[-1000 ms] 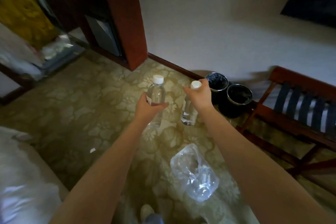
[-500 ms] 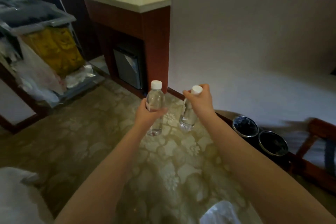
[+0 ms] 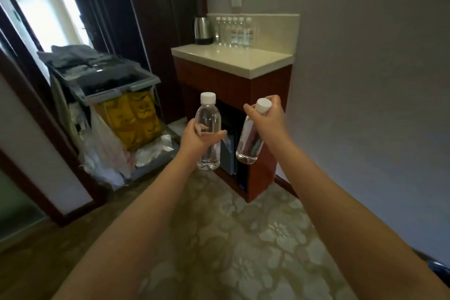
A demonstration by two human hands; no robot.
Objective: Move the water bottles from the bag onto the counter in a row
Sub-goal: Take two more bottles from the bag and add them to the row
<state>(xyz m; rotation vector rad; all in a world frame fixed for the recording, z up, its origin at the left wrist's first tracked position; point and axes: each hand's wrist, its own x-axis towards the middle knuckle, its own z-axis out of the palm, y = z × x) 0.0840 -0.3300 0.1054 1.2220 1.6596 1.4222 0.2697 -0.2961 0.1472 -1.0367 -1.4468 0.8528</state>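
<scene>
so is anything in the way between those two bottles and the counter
Nothing visible. Both bottles are held in the air short of the counter; its front is bare, with a kettle and a bottle row at the back.

Kettle [image 3: 203,30] (dark base), housekeeping cart [image 3: 109,95] nearby.

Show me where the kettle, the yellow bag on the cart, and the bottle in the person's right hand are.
kettle [image 3: 203,30], head view, middle of its steel body.
yellow bag [image 3: 131,119], head view, centre of its front.
bottle in the right hand [image 3: 250,143], head view, clear lower body below the fingers.
</scene>
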